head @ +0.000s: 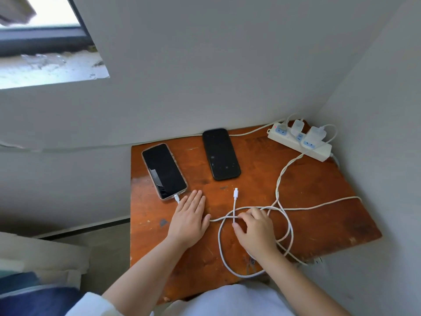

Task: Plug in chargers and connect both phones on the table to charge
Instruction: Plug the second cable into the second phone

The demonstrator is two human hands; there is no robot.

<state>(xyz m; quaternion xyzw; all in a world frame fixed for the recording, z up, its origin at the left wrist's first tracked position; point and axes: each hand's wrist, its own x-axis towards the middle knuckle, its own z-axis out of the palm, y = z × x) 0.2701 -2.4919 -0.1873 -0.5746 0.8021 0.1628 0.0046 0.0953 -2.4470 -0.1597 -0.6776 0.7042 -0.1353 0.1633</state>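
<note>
On the worn wooden counter (307, 201) in the lower middle of the frame lie two phones, screens up and dark. The left phone (164, 171) already has a white connector (177, 198) seated in its near edge, so that half of the job looks done. The right phone (221, 153), further up toward the wall, has nothing in its port. In the upper right corner of the counter a white power strip (319, 150) carries two white charger bricks (315, 134), both pushed into sockets, which suggests the plugging-in stage is finished. The left hand (189, 217) lies flat with fingers together and extended, palm down just below the left phone, likely steadying that phone's cable or simply resting. The right hand (257, 226) is curled over the tangled white braided cable (219, 242), its thumb and forefinger pinching the strand a little below the free plug (235, 193), which points up the frame toward the right phone. Holding the cord short of its tip probably gives control over where the plug aims. The cable loops and crosses itself near the bottom edge, so slack may snag as the plug is carried up to the waiting phone.
</note>
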